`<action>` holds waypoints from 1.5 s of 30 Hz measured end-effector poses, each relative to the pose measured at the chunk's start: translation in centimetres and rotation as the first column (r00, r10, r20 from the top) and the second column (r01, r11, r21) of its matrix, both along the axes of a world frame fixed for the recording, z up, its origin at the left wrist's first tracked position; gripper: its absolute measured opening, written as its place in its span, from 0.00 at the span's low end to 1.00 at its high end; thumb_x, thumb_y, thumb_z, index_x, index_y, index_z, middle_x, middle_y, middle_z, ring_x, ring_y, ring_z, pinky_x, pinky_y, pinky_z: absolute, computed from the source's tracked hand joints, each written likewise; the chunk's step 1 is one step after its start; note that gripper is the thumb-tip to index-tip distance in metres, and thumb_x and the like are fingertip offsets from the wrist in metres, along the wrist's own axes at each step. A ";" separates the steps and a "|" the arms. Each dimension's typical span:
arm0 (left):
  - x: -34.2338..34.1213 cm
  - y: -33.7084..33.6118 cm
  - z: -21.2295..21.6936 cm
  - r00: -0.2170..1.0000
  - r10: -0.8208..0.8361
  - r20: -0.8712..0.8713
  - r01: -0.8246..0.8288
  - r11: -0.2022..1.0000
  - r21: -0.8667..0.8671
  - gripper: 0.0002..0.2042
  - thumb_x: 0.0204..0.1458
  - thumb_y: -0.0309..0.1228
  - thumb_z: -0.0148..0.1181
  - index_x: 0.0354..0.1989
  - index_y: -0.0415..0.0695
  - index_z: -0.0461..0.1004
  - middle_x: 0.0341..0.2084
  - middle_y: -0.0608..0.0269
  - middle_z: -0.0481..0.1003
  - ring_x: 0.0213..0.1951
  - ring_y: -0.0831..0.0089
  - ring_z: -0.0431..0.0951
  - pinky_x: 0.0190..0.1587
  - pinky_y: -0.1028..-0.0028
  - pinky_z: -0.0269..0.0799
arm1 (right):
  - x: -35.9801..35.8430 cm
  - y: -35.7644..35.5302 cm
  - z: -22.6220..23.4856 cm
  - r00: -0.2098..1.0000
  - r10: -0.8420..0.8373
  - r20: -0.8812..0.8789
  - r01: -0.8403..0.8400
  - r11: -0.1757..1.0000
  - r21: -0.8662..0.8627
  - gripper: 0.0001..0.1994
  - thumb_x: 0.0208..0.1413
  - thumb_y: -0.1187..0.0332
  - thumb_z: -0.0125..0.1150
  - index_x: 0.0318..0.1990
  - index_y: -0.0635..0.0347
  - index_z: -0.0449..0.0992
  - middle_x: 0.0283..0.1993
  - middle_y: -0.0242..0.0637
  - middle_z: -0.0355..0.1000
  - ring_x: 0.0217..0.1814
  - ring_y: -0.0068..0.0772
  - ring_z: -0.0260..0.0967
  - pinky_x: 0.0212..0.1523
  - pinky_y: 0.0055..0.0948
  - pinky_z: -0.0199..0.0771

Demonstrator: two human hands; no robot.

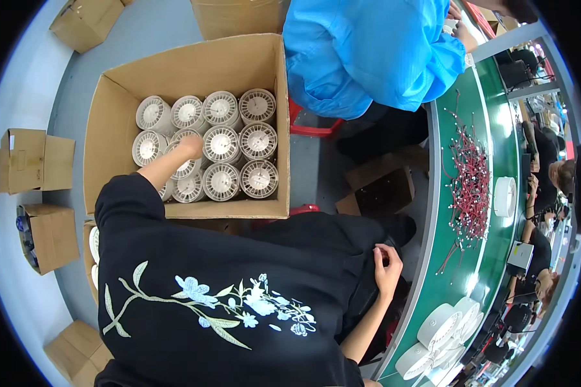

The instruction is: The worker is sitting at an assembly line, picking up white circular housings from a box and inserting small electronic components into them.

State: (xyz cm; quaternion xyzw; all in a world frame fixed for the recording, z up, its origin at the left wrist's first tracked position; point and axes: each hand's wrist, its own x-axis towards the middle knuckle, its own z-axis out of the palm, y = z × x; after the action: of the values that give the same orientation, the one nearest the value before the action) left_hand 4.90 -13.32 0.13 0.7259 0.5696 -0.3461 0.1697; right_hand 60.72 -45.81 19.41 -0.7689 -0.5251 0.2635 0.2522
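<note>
Down in the cardboard box (110,129), the left hand (190,146) rested on a white round fan (186,164), seemingly grasping it; the right hand (387,267) hung loosely curled, empty, beside the green bench (490,258).

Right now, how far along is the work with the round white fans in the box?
Done: white round parts are stacked on the green bench. In hand: the left hand reaches into the cardboard box, touching a fan; the right hand rests at the waist. Left: about a dozen fans remain boxed.
</note>
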 end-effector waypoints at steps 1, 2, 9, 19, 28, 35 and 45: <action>-0.2 -1.2 -0.6 0.999 0.043 0.030 -0.044 0.998 0.046 0.19 0.49 0.34 0.61 0.48 0.37 0.80 0.45 0.51 0.82 0.47 0.54 0.83 0.48 0.59 0.79 | -0.1 -0.1 0.0 1.000 -0.002 0.002 0.002 1.000 -0.010 0.07 0.62 0.73 0.61 0.45 0.65 0.80 0.39 0.40 0.78 0.39 0.29 0.76 0.41 0.23 0.74; -0.5 -2.4 -1.2 0.999 0.045 0.026 -0.046 0.998 0.035 0.19 0.49 0.34 0.61 0.48 0.37 0.80 0.45 0.51 0.82 0.47 0.54 0.83 0.48 0.59 0.79 | -0.3 -0.3 0.0 0.997 -0.074 0.034 0.072 0.996 0.059 0.07 0.61 0.73 0.61 0.44 0.66 0.79 0.39 0.42 0.77 0.41 0.32 0.76 0.44 0.26 0.74; -1.6 -6.5 -5.1 0.869 0.446 0.213 -0.484 0.855 0.186 0.16 0.54 0.36 0.56 0.45 0.39 0.79 0.43 0.46 0.81 0.48 0.49 0.81 0.50 0.56 0.78 | 4.5 -4.5 -2.3 0.910 -0.348 0.226 0.347 0.937 0.046 0.26 0.64 0.55 0.57 0.59 0.69 0.70 0.62 0.53 0.68 0.66 0.48 0.64 0.68 0.39 0.59; -21.1 0.6 -12.2 0.881 0.398 0.257 -0.457 0.568 0.685 0.16 0.51 0.40 0.58 0.35 0.37 0.79 0.36 0.41 0.80 0.40 0.45 0.80 0.41 0.51 0.73 | 6.0 -4.2 -0.8 0.903 -0.424 0.066 0.408 0.799 -0.442 0.44 0.62 0.36 0.50 0.72 0.66 0.55 0.75 0.57 0.53 0.79 0.51 0.46 0.76 0.37 0.44; -26.7 -4.6 -19.7 0.874 0.359 0.328 -0.470 0.798 0.378 0.18 0.56 0.37 0.56 0.42 0.30 0.76 0.43 0.34 0.77 0.48 0.40 0.78 0.49 0.51 0.74 | 3.7 -5.0 -1.7 0.858 -0.505 0.097 0.510 0.812 -0.283 0.40 0.59 0.36 0.53 0.65 0.64 0.65 0.68 0.58 0.62 0.73 0.54 0.56 0.72 0.40 0.55; -25.6 -1.8 -18.0 0.963 -0.183 0.197 -0.042 0.622 0.782 0.08 0.37 0.31 0.66 0.18 0.38 0.78 0.25 0.41 0.78 0.30 0.44 0.78 0.36 0.51 0.71 | 3.9 -5.3 -3.0 0.849 -0.523 0.078 0.521 0.803 -0.288 0.42 0.57 0.32 0.51 0.67 0.57 0.64 0.71 0.56 0.60 0.74 0.55 0.55 0.72 0.43 0.55; -17.2 -5.0 -12.5 0.835 0.253 0.489 -0.527 0.624 0.577 0.14 0.48 0.32 0.61 0.35 0.32 0.77 0.41 0.37 0.78 0.41 0.38 0.78 0.45 0.50 0.74 | 2.5 -5.0 -1.2 0.824 -0.543 0.162 0.566 0.771 -0.292 0.42 0.56 0.31 0.49 0.68 0.55 0.64 0.72 0.55 0.57 0.76 0.54 0.51 0.73 0.45 0.53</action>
State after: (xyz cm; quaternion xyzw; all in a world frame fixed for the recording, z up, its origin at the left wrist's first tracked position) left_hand -12.28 -18.32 -12.34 0.6413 0.7609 0.0779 0.0598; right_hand 63.24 -50.81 18.21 -0.9287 -0.2323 0.2342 0.1693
